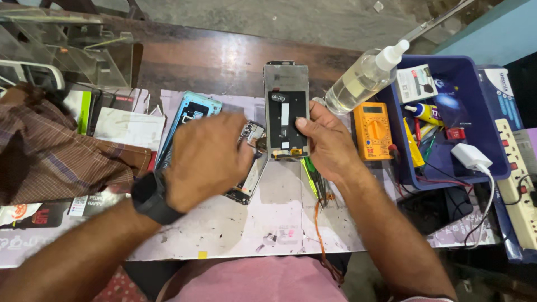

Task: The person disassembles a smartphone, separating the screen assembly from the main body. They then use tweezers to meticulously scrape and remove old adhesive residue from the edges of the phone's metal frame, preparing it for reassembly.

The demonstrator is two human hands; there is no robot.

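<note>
Over the work mat (pixel 235 223), right hand (pixel 330 142) grips detached screen panel (pixel 286 109); left hand (pixel 207 159) covers opened phone body (pixel 251 168), grip not discernible; disassembly stage, careful handling next.

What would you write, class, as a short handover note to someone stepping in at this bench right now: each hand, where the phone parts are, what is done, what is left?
Right hand: holds the detached screen panel upright by its right edge, back side showing, thumb on it.
Left hand: palm down over the opened phone body on the work mat, covering most of it; grip hidden.
Nearby: blue back cover left of the hand, yellow multimeter, clear squeeze bottle, blue tray.
Done: screen separated from the body.
Left: panel and body are still apart; the back cover is off.
</note>
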